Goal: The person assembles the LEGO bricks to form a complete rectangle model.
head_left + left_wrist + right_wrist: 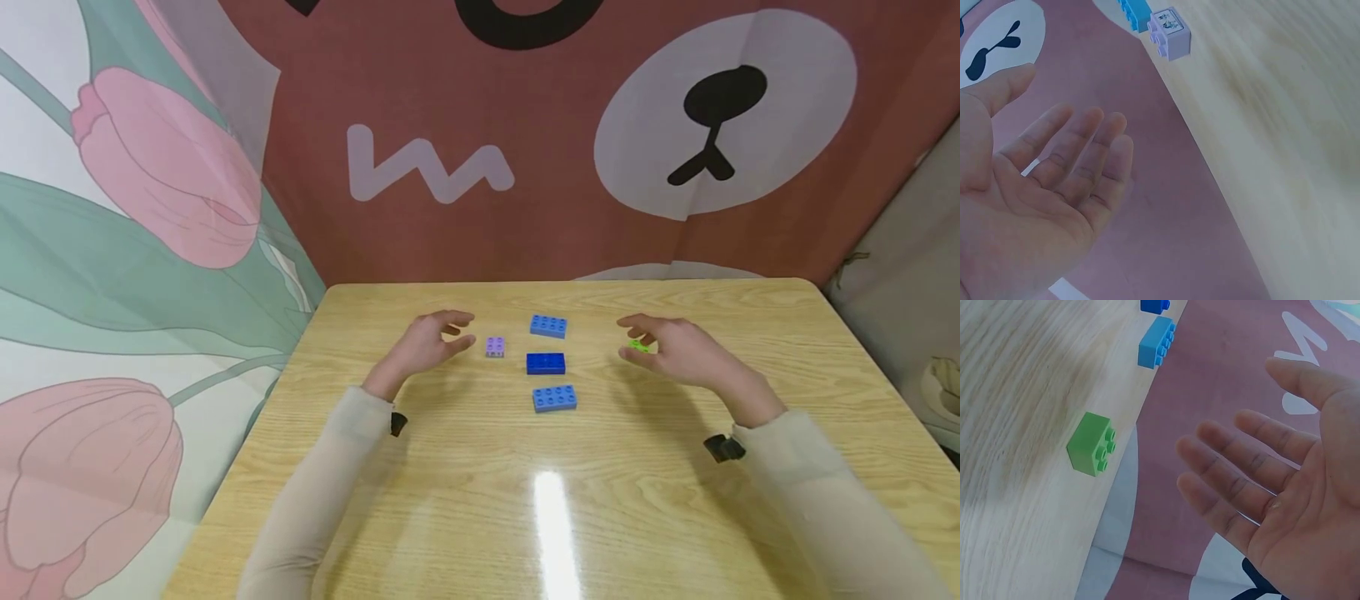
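Note:
My left hand (430,342) hovers over the table with relaxed fingers, just left of a small purple toy brick (495,347). In the left wrist view that purple brick (1170,34) shows a printed picture on one side. On the right, my right hand (678,350) holds nothing and partly hides a lime green brick (639,345). The right wrist view shows the green brick (1090,444) whole, apart from the fingers. Between the hands lie three longer bricks in a column: a light blue one (549,326) at the back, a dark blue one (546,363), and another light blue one (555,398) nearest me.
The wooden table (480,517) ends at the back against a hanging cloth (525,233) with a bear face. A tulip-print cloth (150,333) hangs on the left. Dark wrist straps (724,448) show at the cuffs.

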Demonstrator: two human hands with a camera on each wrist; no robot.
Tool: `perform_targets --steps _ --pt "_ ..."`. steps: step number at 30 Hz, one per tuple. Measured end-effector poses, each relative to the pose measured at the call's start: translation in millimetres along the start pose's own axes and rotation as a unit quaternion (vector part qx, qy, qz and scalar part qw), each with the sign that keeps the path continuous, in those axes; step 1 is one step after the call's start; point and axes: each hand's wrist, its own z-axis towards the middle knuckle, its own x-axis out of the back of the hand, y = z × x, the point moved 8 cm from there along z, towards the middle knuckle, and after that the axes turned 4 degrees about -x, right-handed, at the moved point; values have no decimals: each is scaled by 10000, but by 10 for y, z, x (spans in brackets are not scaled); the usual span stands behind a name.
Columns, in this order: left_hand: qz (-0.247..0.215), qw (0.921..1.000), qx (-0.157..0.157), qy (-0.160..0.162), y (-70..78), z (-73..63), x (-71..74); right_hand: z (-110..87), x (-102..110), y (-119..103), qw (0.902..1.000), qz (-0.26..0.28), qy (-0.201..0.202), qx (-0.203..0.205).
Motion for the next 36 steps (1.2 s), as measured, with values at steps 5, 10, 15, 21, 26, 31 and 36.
perform_targets --steps 5,10,15,21,26,31,36 --pt "-65 10000 11 -66 7 20 -62 -9 -40 -26 9999 94 -94 20" --pt "-131 9999 -12 -74 -10 49 -123 -9 -74 -54 9997 211 -110 97" --pt "-158 9999 -10 -64 14 66 -167 -12 -112 -75 9991 382 -171 118" --pt "-351 9993 -76 -35 69 87 -218 -6 -176 -101 9985 479 -227 157" --pt "-455 9989 -125 -55 120 107 -258 5 -219 -127 9976 613 -281 184" --pt "-529 9984 -106 -175 138 126 -319 8 -250 -148 9962 753 -356 246" --pt "-666 9976 -23 -197 131 151 -366 14 -287 -163 9942 910 -461 337"
